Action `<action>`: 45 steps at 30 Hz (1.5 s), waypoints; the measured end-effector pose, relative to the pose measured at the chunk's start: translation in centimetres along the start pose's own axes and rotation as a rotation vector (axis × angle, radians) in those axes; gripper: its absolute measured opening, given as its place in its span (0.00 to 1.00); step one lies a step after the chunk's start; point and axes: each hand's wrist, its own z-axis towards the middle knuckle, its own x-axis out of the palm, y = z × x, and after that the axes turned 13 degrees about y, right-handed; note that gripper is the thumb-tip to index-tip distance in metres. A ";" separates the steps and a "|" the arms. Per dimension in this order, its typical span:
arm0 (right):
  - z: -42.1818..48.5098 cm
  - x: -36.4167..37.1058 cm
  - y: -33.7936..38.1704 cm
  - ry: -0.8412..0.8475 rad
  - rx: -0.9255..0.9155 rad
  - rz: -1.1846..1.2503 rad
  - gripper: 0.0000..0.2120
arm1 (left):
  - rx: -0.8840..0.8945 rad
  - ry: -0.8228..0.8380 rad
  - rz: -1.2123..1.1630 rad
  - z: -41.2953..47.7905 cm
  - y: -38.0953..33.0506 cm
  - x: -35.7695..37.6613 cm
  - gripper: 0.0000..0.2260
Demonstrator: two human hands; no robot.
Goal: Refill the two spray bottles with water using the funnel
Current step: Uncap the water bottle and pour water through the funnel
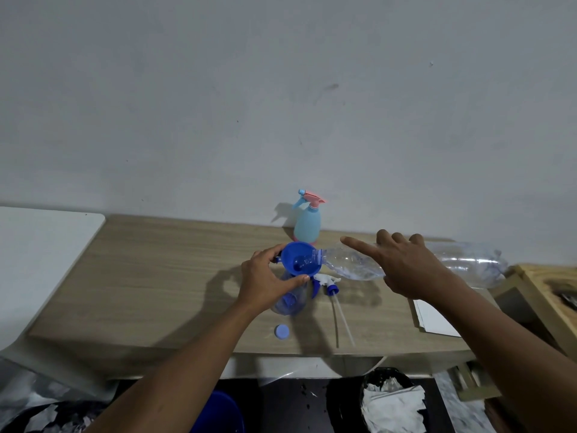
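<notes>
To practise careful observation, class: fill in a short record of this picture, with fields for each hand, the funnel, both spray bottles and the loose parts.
left hand: grips the clear spray bottle just under the funnel
right hand: holds the water bottle tipped sideways, forefinger stretched out
funnel: blue, seated in the clear spray bottle, water bottle's mouth over it
pastel spray bottle: upright by the wall, head on
spray head: lying on the table
cap: blue, on the table nearer the person

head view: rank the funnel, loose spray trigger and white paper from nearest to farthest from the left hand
1. funnel, gripped by the left hand
2. spray trigger, lying on the table just right of the hand
3. white paper, far right
</notes>
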 end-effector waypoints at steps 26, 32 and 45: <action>-0.5 4.1 -0.4 -0.121 0.009 0.713 0.57 | 0.042 -0.004 0.015 -0.1 -0.2 0.0 0.31; -0.8 8.2 0.2 -0.381 0.332 1.168 0.60 | 0.029 0.002 0.012 0.1 0.4 0.1 0.32; -1.8 11.7 1.1 -0.511 0.513 1.521 0.61 | 0.009 -0.004 -0.022 0.6 0.9 0.4 0.33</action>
